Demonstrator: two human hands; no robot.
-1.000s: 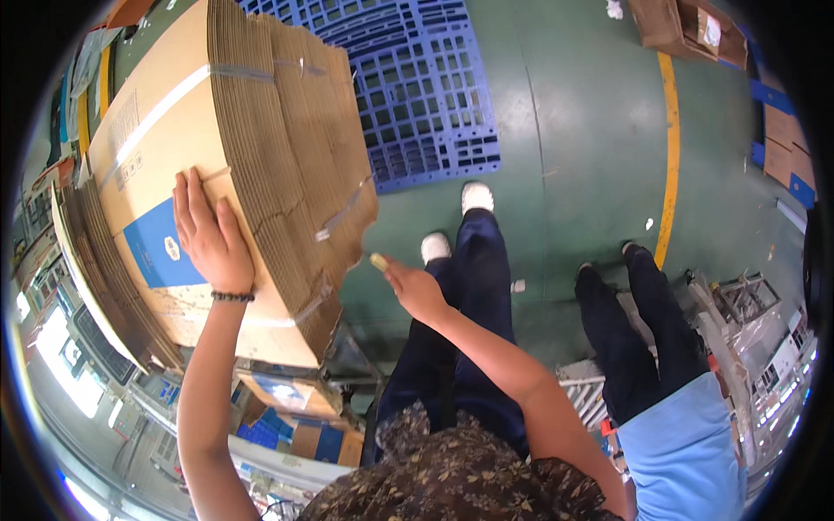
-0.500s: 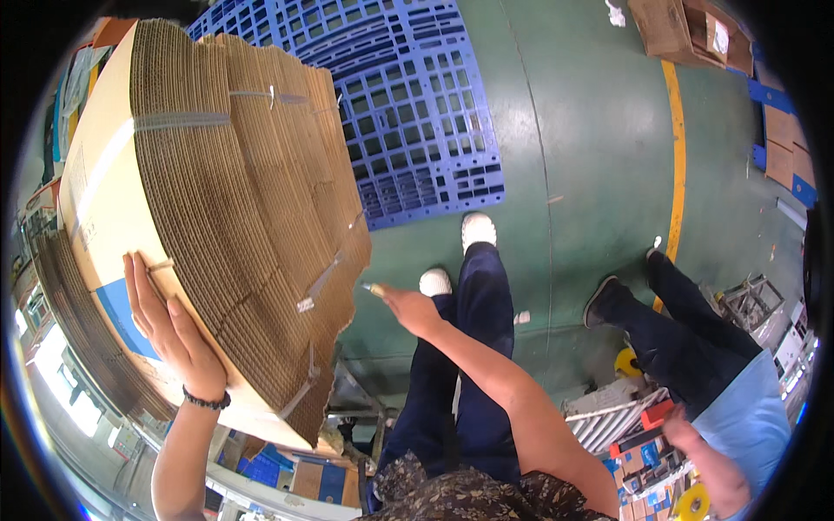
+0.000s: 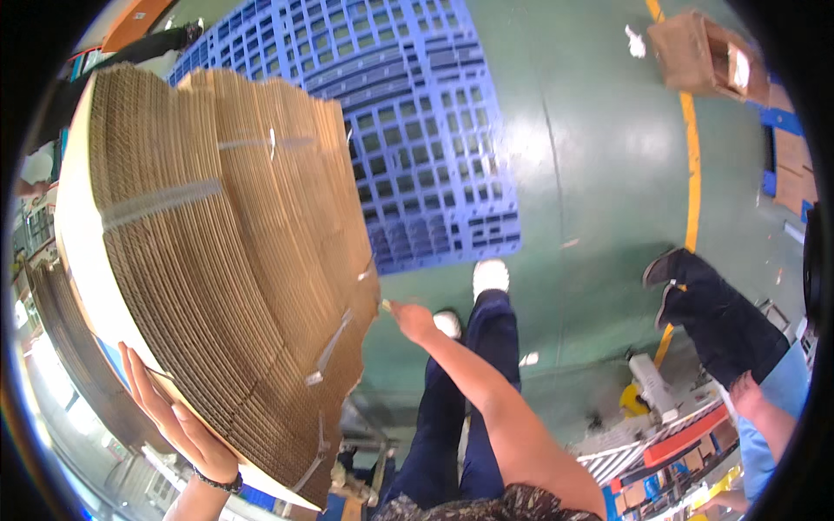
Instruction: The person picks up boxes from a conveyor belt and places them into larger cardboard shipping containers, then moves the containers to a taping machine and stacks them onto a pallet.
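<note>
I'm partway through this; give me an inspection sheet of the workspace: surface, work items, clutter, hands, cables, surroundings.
Surface: green floor with a yellow line; what supports the stack is hidden.
Work items: tall cardboard stack, layered, ragged along its right side, with straps across it; small yellowish object, mostly hidden.
Clutter: white scrap on the floor, near an open brown carton.
Hands: left hand flat against the stack's pale face; right hand gripping the yellowish object near the ragged side.
Cables: nothing seen.
Surroundings: blue pallet beyond the stack; another person at the right.
</note>
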